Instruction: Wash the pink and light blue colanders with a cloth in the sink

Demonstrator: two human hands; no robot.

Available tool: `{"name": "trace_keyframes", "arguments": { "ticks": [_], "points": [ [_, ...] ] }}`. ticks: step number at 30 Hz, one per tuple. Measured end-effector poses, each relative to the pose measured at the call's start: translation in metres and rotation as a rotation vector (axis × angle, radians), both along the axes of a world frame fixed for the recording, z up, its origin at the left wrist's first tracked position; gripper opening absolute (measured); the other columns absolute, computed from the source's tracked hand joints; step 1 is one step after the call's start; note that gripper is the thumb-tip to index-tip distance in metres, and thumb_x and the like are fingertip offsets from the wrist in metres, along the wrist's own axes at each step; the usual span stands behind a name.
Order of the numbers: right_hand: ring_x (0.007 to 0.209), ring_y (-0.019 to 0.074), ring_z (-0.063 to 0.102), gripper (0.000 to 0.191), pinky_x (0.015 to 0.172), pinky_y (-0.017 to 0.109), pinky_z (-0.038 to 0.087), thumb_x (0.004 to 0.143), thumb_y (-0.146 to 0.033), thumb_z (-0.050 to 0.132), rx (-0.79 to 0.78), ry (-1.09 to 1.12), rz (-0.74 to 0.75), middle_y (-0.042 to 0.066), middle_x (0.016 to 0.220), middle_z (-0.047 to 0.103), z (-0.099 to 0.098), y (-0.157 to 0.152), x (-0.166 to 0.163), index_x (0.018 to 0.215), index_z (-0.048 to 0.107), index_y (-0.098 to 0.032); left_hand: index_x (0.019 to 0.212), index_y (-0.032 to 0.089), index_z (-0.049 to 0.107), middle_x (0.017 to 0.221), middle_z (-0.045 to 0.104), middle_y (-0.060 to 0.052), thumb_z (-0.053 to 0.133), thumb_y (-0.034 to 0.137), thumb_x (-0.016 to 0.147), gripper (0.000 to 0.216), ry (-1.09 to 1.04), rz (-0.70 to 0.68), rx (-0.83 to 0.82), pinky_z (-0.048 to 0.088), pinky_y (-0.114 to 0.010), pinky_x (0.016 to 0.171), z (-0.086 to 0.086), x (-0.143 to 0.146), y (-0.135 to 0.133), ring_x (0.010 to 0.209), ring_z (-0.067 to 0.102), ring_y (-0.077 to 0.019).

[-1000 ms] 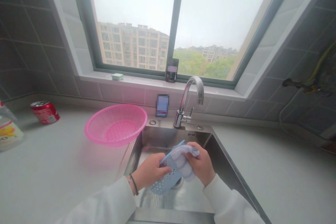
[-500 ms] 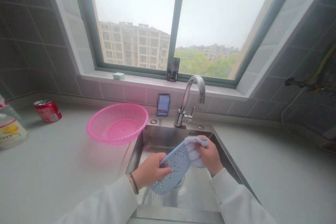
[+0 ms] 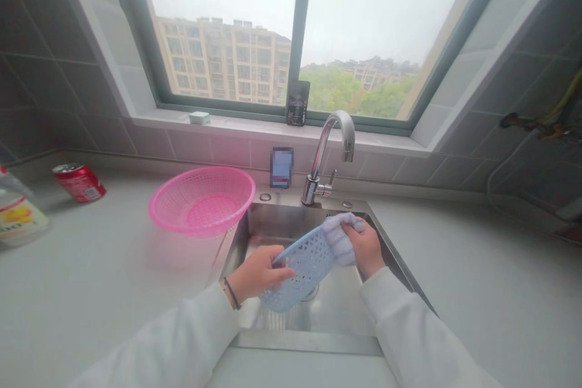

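Note:
A light blue plastic basket (image 3: 304,273) with a pattern of small holes is held tilted above the steel sink (image 3: 345,309). Its left rim is pinched between the thumb and fingers of my left hand (image 3: 260,273), which is closed. My right hand (image 3: 367,245) is closed on a pale lilac cloth (image 3: 339,239) that is folded over the basket's right end. The cloth covers that part of the rim, so I cannot tell whether the fingers touch the basket itself.
A pink basket (image 3: 159,212) sits left of the sink. The tap (image 3: 322,151) rises behind it, beside a phone (image 3: 282,168). Another phone (image 3: 298,103) and a small green block (image 3: 199,117) are on the sill. A red can (image 3: 82,185) and a bottle (image 3: 20,215) stand far left.
The whole scene sits slightly higher in view, as the camera has tipped down. Both hands keep their grips; the basket shows a little more of its holed side.

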State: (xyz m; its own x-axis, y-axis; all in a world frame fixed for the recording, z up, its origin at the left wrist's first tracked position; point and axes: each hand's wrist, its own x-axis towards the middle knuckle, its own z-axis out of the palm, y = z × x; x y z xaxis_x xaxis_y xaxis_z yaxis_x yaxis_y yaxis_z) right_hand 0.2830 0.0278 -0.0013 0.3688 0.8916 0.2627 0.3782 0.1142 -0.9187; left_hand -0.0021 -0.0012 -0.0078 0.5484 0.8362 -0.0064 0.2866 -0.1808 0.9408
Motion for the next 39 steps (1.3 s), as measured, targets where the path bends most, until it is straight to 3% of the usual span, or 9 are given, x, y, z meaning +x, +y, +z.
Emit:
{"name": "trace_keyframes", "arguments": {
  "ticks": [3,7,10,12,15,17,22,27,39],
  "points": [
    [0.084,0.0314,0.068,0.046,0.072,0.040,0.052,0.070,-0.059,0.069,-0.048,0.005,-0.110,0.011,0.086,0.074,-0.003,0.004,0.010,0.089,0.068,-0.017,0.073,0.017,0.052,0.062,0.050,0.004,0.065,0.042,0.074,0.028,-0.045,0.009,-0.026,0.039,-0.022,0.049,0.001,-0.002,-0.001,0.051,0.050,-0.0117],
    [0.079,0.0285,0.068,0.039,0.073,0.040,0.052,0.073,-0.052,0.068,0.036,-0.041,-0.051,0.009,0.083,0.073,0.007,-0.009,-0.008,0.090,0.068,-0.017,0.072,0.018,0.050,0.060,0.050,0.005,0.063,0.036,0.076,0.022,0.013,0.025,-0.018,0.037,-0.022,0.050,0.001,0.003,-0.002,0.051,0.050,-0.0118],
    [0.071,0.0237,0.066,0.032,0.067,0.035,0.052,0.075,-0.048,0.067,0.111,-0.095,0.120,0.005,0.078,0.072,0.015,-0.028,-0.036,0.088,0.067,-0.018,0.070,0.018,0.050,0.060,0.051,0.004,0.063,0.032,0.077,0.020,0.097,0.041,0.058,0.034,-0.022,0.052,0.000,0.008,-0.001,0.054,0.049,-0.0119],
    [0.065,0.0206,0.064,0.028,0.062,0.031,0.050,0.077,-0.045,0.067,0.152,-0.140,0.314,0.003,0.074,0.071,0.016,-0.039,-0.053,0.086,0.067,-0.019,0.069,0.018,0.051,0.063,0.053,0.003,0.063,0.033,0.077,0.021,0.138,0.050,0.110,0.033,-0.023,0.054,0.000,0.010,0.000,0.059,0.049,-0.0126],
    [0.062,0.0182,0.063,0.022,0.059,0.027,0.048,0.077,-0.040,0.067,0.187,-0.210,0.498,0.001,0.071,0.070,0.015,-0.046,-0.064,0.085,0.068,-0.020,0.069,0.017,0.053,0.066,0.054,0.002,0.063,0.034,0.077,0.021,0.159,0.021,0.167,0.034,-0.023,0.057,0.001,0.009,0.001,0.064,0.049,-0.0135],
    [0.063,0.0187,0.064,0.022,0.060,0.028,0.048,0.077,-0.041,0.067,0.175,-0.205,0.459,0.002,0.071,0.070,0.015,-0.042,-0.058,0.084,0.068,-0.020,0.068,0.017,0.053,0.065,0.053,0.003,0.062,0.032,0.076,0.020,0.148,0.003,0.144,0.034,-0.023,0.056,0.003,0.008,0.001,0.062,0.049,-0.0129],
    [0.078,0.0253,0.067,0.035,0.073,0.034,0.051,0.076,-0.052,0.068,0.123,-0.104,0.151,0.006,0.082,0.074,0.015,-0.020,-0.020,0.086,0.069,-0.019,0.073,0.017,0.053,0.060,0.050,0.005,0.063,0.034,0.073,0.020,0.030,-0.020,-0.038,0.035,-0.022,0.049,0.005,0.003,-0.002,0.051,0.049,-0.0114],
    [0.086,0.0308,0.068,0.045,0.078,0.040,0.050,0.072,-0.060,0.068,0.021,-0.051,-0.057,0.010,0.088,0.075,0.003,-0.006,0.005,0.091,0.069,-0.018,0.075,0.016,0.054,0.060,0.047,0.005,0.068,0.042,0.072,0.030,-0.101,-0.029,-0.076,0.035,-0.020,0.046,0.002,-0.002,-0.002,0.049,0.046,-0.0091],
    [0.082,0.0302,0.069,0.042,0.074,0.039,0.051,0.069,-0.057,0.067,-0.058,-0.119,-0.134,0.009,0.083,0.075,0.003,-0.005,0.007,0.087,0.069,-0.019,0.076,0.015,0.057,0.060,0.049,0.005,0.068,0.040,0.075,0.028,-0.097,-0.008,-0.039,0.036,-0.020,0.048,0.006,-0.009,-0.005,0.051,0.048,-0.0092]
  ]
}}
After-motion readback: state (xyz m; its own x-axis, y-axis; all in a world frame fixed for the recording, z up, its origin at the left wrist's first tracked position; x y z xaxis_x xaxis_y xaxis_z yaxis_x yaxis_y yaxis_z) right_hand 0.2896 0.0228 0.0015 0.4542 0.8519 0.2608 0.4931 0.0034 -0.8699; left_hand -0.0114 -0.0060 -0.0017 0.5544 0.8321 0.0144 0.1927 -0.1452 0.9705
